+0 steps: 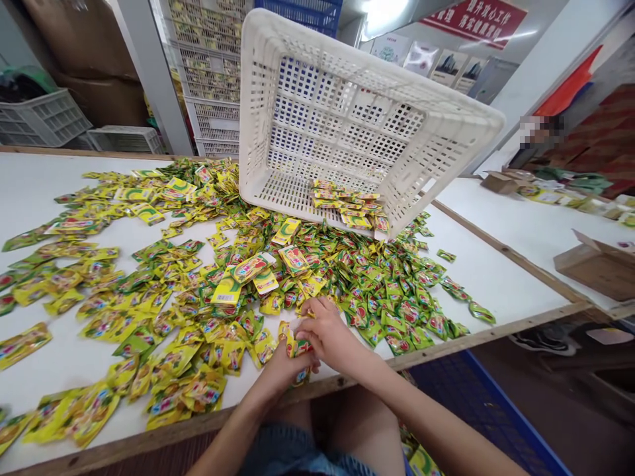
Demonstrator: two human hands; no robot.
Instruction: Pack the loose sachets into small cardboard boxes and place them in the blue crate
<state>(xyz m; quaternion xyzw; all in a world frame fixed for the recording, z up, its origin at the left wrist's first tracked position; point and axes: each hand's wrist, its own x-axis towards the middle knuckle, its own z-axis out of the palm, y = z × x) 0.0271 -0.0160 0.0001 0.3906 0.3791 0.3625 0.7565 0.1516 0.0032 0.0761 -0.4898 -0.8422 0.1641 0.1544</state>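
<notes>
Where both hands [310, 340] meet, fingers surround a yellow packet [294, 342].

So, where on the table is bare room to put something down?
Bare tabletop lies between the green packets and the wooden strip at right; another patch sits far left, behind the yellow packets. Packets crowd before the white basket.
</notes>
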